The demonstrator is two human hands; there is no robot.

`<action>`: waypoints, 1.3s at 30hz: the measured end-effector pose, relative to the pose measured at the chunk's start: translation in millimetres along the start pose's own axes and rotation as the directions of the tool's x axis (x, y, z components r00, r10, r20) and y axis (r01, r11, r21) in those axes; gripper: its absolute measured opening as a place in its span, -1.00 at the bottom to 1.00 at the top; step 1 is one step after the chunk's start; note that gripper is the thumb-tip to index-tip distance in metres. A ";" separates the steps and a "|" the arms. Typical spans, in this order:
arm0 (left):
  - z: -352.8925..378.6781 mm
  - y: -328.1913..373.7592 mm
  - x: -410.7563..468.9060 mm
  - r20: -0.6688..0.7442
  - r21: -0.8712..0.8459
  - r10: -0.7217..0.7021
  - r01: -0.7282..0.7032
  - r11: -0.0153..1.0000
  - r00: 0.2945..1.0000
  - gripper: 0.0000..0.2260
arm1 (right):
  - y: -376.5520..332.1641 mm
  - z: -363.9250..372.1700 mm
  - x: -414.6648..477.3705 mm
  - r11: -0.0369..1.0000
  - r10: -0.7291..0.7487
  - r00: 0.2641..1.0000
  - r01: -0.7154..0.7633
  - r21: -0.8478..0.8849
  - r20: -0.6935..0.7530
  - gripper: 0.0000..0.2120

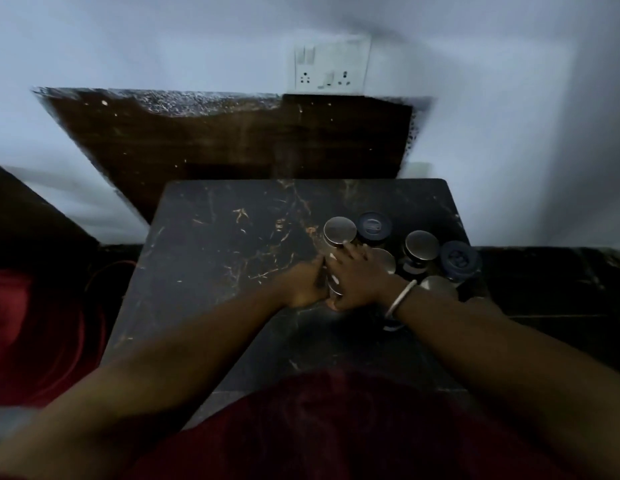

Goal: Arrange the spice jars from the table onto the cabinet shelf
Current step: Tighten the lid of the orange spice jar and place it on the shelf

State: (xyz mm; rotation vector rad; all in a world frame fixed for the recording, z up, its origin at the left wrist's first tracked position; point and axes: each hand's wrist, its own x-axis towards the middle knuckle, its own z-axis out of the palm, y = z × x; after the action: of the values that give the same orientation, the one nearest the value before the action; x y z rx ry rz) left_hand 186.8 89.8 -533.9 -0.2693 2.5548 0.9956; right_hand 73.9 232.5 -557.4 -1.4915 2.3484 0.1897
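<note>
Several spice jars stand grouped on the right side of a dark marble table. Some have metal lids, others dark blue lids. My left hand and my right hand meet around one jar at the near left of the group; only a sliver of it shows between the hands. Both hands close on its sides. My right wrist wears a white bangle.
A dark wooden shelf juts from the white wall just behind the table. A wall socket plate sits above it. Red cloth lies at the left. The left half of the table is bare marble.
</note>
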 end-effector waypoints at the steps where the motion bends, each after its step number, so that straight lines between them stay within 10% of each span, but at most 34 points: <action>1: 8.1 0.0 2.3 0.024 0.006 -0.017 0.017 1.000 1.000 -0.31 | -0.9 11.6 -0.6 0.998 0.009 1.000 -0.009 -0.065 0.000 -0.13; 6: 24.7 -4.3 11.8 0.018 -0.037 -0.078 0.079 0.996 0.997 -0.13 | 2.6 7.0 4.9 0.996 -0.025 0.998 0.019 -0.086 -0.060 -0.32; 12: -23.7 12.4 -1.6 -0.212 -0.331 0.061 -0.131 0.934 0.975 -0.34 | 13.8 -90.9 4.7 0.869 -0.149 0.989 0.129 0.479 0.004 -0.44; 18: -105.1 92.8 -41.7 -0.671 -0.371 0.221 -0.579 0.726 0.708 -0.49 | 8.4 -229.1 -43.7 0.675 -0.205 0.921 0.378 0.633 -0.332 -0.44; 27: -184.3 211.2 -114.2 -0.764 -0.481 0.197 -0.746 0.460 0.614 -0.47 | -28.6 -311.2 -101.9 0.050 0.073 0.528 0.845 0.532 -0.846 -0.69; 39: -178.4 231.5 -134.0 -0.758 -0.585 0.096 -0.737 0.339 0.645 -0.52 | -38.3 -323.4 -119.9 -0.188 0.107 0.520 0.847 0.497 -0.847 -0.88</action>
State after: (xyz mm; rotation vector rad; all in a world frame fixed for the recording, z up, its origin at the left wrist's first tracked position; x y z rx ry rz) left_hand 186.3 142.3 -216.7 -0.1184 2.3206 2.9197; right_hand 82.9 222.0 -210.6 -1.3215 1.0327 -2.1846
